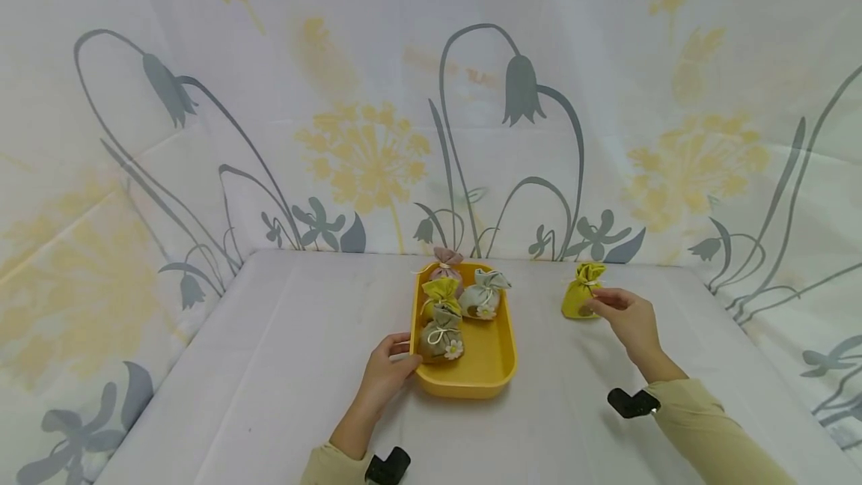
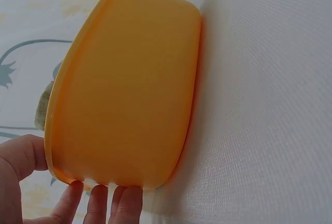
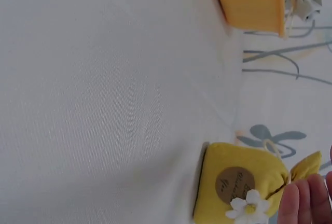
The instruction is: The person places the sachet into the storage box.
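Observation:
My left hand (image 1: 389,373) grips the left side of a yellow plastic tray (image 1: 490,358), its thumb at the rim and its fingertips (image 2: 128,203) against the outer wall. Inside the tray sit several small tied cloth pouches: a pink pouch (image 1: 446,273) at the back, a yellow-green pouch (image 1: 441,295), a grey-green pouch (image 1: 436,335) with a white flower, and a pale grey pouch (image 1: 480,298). Right of the tray, my right hand (image 1: 626,316) pinches another yellow pouch (image 3: 236,175) near its tied neck. This pouch stands on the table, bearing a round brown label and a white flower.
A white cloth covers the table (image 1: 289,335). Behind it hangs a white curtain (image 1: 404,81) printed with grey and yellow flowers. Each wrist carries a small black camera, such as the right wrist's camera (image 1: 631,403).

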The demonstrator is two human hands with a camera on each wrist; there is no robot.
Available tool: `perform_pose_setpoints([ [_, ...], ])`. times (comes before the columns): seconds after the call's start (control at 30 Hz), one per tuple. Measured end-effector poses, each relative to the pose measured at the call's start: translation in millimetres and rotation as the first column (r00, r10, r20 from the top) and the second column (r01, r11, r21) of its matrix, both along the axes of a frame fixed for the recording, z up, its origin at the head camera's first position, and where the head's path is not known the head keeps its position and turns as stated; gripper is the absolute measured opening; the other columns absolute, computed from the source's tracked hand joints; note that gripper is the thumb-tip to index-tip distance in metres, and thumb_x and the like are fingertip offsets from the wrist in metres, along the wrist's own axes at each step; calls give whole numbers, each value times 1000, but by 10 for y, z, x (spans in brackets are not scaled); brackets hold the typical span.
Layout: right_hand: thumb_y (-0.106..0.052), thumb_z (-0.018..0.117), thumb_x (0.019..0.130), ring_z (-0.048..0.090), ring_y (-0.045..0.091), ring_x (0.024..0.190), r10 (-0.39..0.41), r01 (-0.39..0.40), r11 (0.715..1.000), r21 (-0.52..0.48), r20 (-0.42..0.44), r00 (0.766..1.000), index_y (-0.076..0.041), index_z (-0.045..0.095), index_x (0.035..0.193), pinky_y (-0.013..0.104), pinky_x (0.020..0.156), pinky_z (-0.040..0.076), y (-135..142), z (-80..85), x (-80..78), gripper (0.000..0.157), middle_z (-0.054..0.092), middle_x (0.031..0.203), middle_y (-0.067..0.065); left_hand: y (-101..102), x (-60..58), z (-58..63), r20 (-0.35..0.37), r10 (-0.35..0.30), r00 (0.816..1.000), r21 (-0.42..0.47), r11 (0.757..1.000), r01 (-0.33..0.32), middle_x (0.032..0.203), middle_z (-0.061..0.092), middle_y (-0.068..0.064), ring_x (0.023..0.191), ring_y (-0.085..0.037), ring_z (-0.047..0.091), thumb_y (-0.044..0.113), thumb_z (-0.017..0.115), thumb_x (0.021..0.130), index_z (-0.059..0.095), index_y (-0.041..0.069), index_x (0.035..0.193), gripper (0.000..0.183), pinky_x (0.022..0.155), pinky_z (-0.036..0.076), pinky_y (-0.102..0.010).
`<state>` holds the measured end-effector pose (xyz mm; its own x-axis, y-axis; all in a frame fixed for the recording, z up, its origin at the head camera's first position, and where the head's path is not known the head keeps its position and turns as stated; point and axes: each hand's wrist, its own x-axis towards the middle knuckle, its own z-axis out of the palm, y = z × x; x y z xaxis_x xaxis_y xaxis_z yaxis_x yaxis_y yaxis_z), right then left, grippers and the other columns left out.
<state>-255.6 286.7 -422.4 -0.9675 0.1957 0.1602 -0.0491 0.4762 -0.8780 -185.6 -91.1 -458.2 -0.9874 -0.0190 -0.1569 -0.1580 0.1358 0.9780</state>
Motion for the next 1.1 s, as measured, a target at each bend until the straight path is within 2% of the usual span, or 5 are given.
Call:
perform_pose_setpoints([
  [0.23,-17,72,82,53,-10,72,-58,59,997,-47,5,998,9,60,115,10,65,43,48,-17,-97,44,60,73,-25,-5,-2,12,-5,7,1000,-2,1000,-7,115,51,-19,93,-23,58,11,63,83,48,-2,126,48,78,53,-34],
  [0.63,-27,71,82,49,-3,75,-167,167,986,-4,40,985,2,60,118,14,64,42,85,60,-278,47,57,79,-17,2,-11,-3,-12,-2,1000,6,1000,2,114,52,-18,92,-22,58,12,63,82,48,-3,126,49,78,53,-34],
  [0.73,-26,71,83,48,1,78,-183,183,983,14,31,983,1,59,119,13,62,42,66,88,-327,47,57,86,-9,-2,1,16,-23,-4,1000,13,1000,4,114,52,-19,93,-23,58,12,63,82,48,-3,127,50,77,53,-34],
  [0.93,-28,68,85,48,10,86,-150,148,988,36,58,987,1,53,127,14,67,42,59,157,-427,54,55,106,12,-12,27,37,-41,-8,999,26,1000,9,114,51,-20,93,-24,58,11,63,82,47,-5,127,51,77,53,-34],
  [1.1,-32,68,84,45,25,99,-76,69,995,66,118,990,5,46,131,29,75,42,109,162,-507,63,48,117,20,-17,31,44,-27,-7,1000,27,1000,8,115,51,-19,93,-23,58,11,63,83,47,-3,127,50,77,53,-33],
])
